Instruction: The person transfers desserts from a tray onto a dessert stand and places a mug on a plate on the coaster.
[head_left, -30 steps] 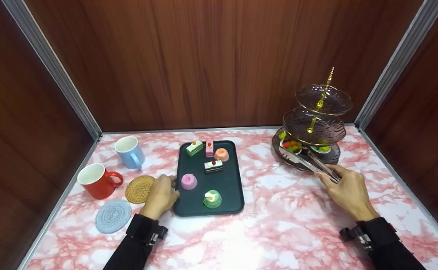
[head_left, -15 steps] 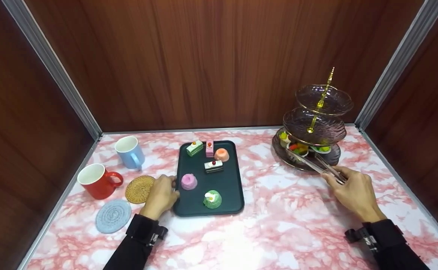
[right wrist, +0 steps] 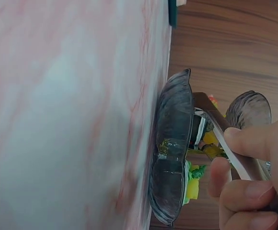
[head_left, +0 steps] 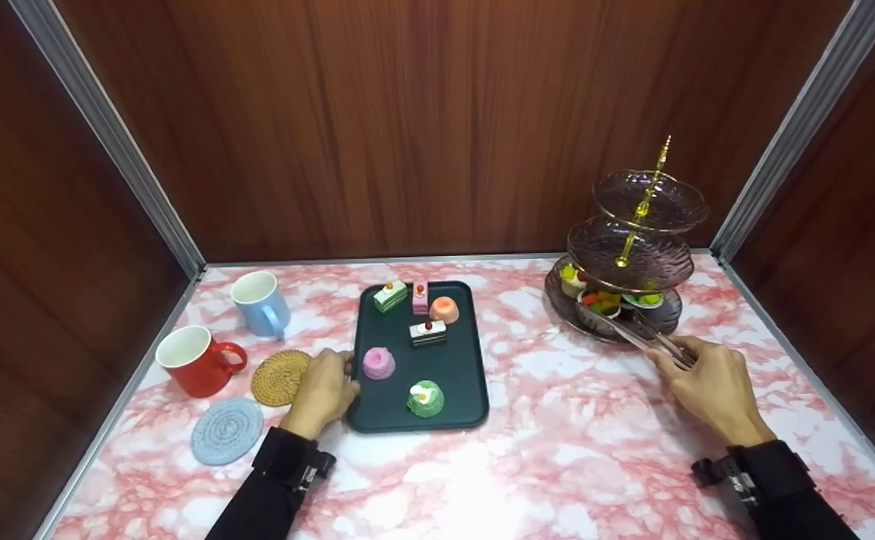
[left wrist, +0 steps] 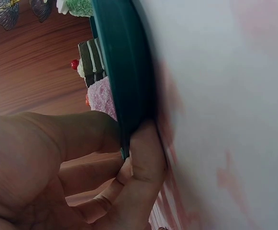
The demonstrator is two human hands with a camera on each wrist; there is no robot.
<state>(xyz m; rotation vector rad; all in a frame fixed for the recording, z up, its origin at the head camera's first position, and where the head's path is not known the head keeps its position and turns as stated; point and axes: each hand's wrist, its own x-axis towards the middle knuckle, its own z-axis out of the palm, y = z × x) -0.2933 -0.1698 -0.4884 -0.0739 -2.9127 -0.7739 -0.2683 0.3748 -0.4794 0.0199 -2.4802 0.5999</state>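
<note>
My left hand (head_left: 321, 394) pinches the left rim of a dark green tray (head_left: 392, 409). In the left wrist view, the thumb is above the rim and a finger (left wrist: 146, 158) is tucked beneath it. My right hand (head_left: 714, 390) holds metal tongs (head_left: 632, 335) that reach into the bottom plate (head_left: 566, 320) of a three-tier glass stand. The tong tips are at a fruit tart (head_left: 599, 303) there; whether they grip it I cannot tell. Beside the tart stand a yellow-topped cupcake (head_left: 573, 279) and a green-topped tart (head_left: 643, 300).
On the tray sit several small cakes, including a pink one (head_left: 379, 363) and a green dome (head_left: 426, 399). To the left stand a blue mug (head_left: 260, 306) and a red mug (head_left: 196, 364), near a woven coaster (head_left: 280, 377) and a grey coaster (head_left: 227, 431). Wooden walls (head_left: 407, 150) enclose the table.
The right hand and tongs have shifted right and slightly nearer. The fruit tart has moved the same way, uncovering the cupcake behind it. The left hand and tray have stayed put.
</note>
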